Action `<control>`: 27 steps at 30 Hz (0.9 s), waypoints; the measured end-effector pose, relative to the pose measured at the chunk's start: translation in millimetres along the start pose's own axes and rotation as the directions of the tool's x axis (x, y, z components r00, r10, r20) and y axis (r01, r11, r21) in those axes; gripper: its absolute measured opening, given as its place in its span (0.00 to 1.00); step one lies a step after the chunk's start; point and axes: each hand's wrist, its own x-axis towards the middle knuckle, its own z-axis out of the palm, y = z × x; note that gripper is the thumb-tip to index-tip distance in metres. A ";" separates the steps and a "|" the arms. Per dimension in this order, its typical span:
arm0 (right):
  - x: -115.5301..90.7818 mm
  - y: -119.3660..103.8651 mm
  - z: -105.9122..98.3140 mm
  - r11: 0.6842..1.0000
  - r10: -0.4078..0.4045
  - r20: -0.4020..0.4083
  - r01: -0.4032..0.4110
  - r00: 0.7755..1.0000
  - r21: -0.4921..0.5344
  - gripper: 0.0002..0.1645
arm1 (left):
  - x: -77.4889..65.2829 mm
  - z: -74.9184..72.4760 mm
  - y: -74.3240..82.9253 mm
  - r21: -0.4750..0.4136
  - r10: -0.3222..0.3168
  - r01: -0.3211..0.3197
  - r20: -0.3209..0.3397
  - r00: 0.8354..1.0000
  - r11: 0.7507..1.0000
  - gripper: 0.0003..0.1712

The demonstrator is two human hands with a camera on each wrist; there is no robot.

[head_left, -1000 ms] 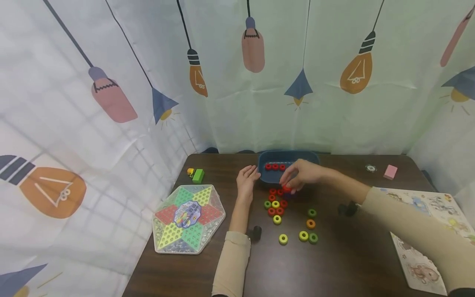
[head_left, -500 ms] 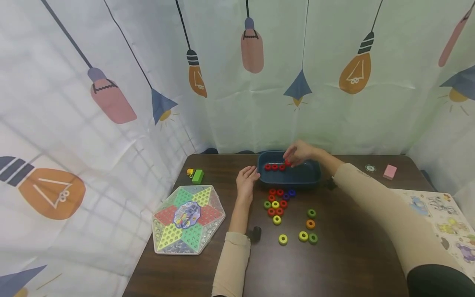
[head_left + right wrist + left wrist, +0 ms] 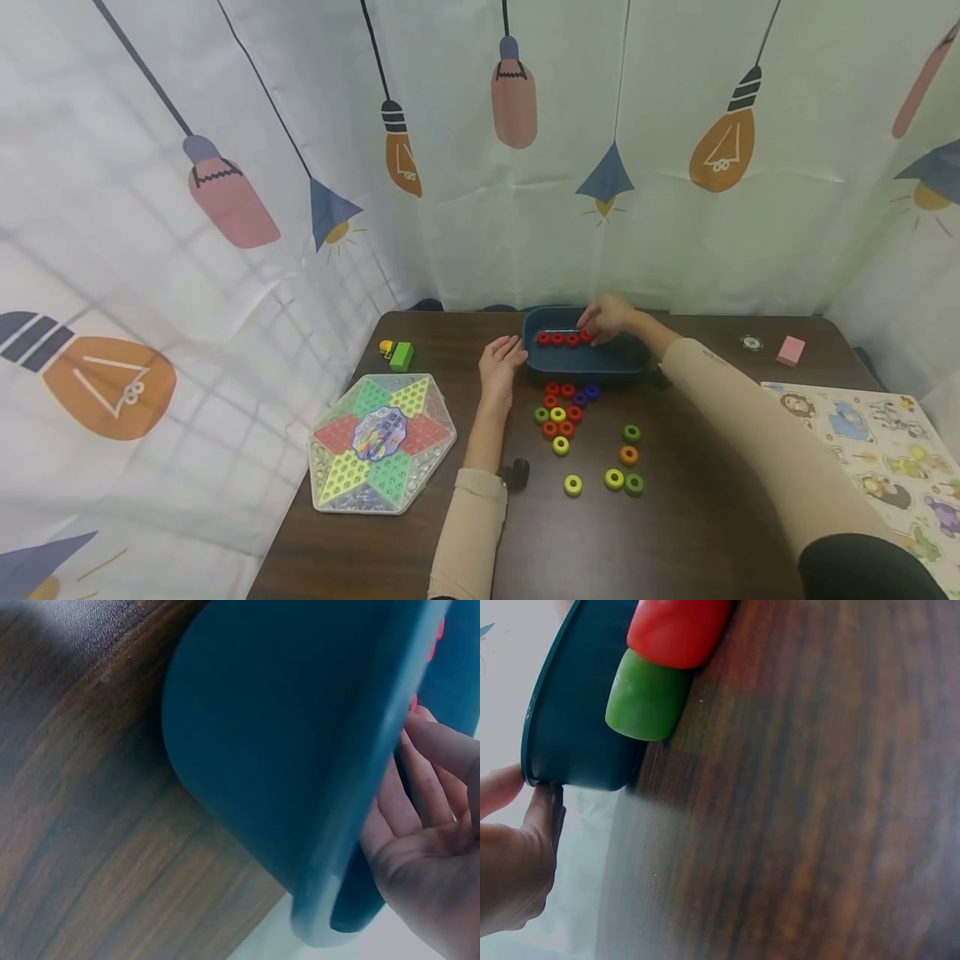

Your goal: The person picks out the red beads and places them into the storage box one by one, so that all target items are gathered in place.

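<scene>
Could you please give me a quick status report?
Right hand pinching red ring inside dark-blue oblong tub. Left hand touching tub's left end. No obstruction visible.

A brown table [image 3: 570, 550] bears a blue tray [image 3: 562, 362], coloured rings [image 3: 573, 493] and a star-patterned board [image 3: 381, 433].

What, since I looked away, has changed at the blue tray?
The right hand carried a red ring forward into the blue tray, to the right end of three red rings, and still pinches it. The left hand stayed against the tray; the loose rings on the table stayed put.

L hand [image 3: 501, 367] outstretched — R hand [image 3: 609, 317] pinching
</scene>
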 end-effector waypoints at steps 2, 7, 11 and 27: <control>0.6 2.2 1.0 1.000 -0.002 -0.007 0.002 1.000 -0.002 0.17 | 0.5 0.4 0.2 0.004 0.000 0.000 0.005 1.000 1.000 0.31; -3.3 6.4 1.0 1.000 -0.024 -0.034 0.024 0.999 -0.005 0.15 | 1.1 1.3 -0.5 0.016 0.005 -0.005 0.008 1.000 1.000 0.32; -16.0 5.3 -1.5 0.997 -0.076 -0.025 0.076 0.997 0.010 0.15 | 0.5 1.3 -0.6 0.016 0.000 0.000 0.002 1.000 1.000 0.31; -105.7 -33.5 50.6 0.964 -0.267 0.115 0.266 0.957 0.023 0.13 | 1.8 0.5 -0.6 0.002 -0.022 0.021 0.019 1.000 1.000 0.33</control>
